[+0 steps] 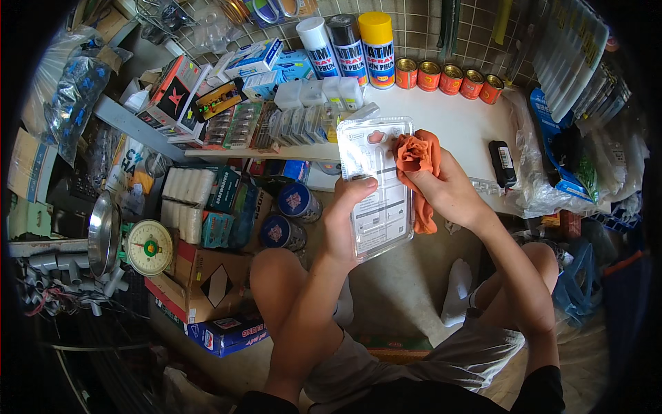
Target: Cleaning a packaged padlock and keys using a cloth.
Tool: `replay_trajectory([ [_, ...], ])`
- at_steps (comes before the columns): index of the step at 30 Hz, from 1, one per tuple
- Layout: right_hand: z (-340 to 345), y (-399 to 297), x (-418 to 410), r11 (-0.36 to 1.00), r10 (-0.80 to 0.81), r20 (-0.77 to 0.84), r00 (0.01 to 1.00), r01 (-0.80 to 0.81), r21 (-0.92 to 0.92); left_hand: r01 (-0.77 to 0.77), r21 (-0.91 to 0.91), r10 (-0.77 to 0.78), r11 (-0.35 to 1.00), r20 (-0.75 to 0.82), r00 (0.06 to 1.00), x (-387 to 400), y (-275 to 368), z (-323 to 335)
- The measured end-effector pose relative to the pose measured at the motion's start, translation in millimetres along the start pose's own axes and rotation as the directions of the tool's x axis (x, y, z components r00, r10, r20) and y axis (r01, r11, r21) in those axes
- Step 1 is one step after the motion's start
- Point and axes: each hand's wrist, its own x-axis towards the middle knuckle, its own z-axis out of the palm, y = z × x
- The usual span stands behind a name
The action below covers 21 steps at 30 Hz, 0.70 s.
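A clear plastic blister pack (380, 207) with a printed backing card is held up in front of me, its long side nearly upright. My left hand (349, 212) grips its left edge, the thumb lying across the face. In my right hand (450, 189) is a bunched orange cloth (420, 155), pressed at the pack's upper right edge. Part of the cloth hangs down along that side. The pack's contents cannot be made out from this side.
Behind the pack runs a white shelf (439, 116) with spray paint cans (377, 52), several small red tins (429, 75) and plastic cases (305, 124). A black object (501, 163) lies at its right. A dial scale (150, 247) and cardboard boxes (212, 284) stand left of my knees.
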Motion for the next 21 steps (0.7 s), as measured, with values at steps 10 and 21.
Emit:
replay_trajectory([
  [10, -4, 5, 2, 0.997, -0.029, -0.007, 1.0, 0.028, -0.078, -0.071, 0.047, 0.071, 0.996, -0.002, 0.997, 2, -1, 7],
  [21, -3, -4, 0, 0.995, 0.041, 0.008, 0.999, -0.04, -0.089, 0.015, 0.058, -0.01, 0.998, -0.092, 0.996, 0, -4, -2],
])
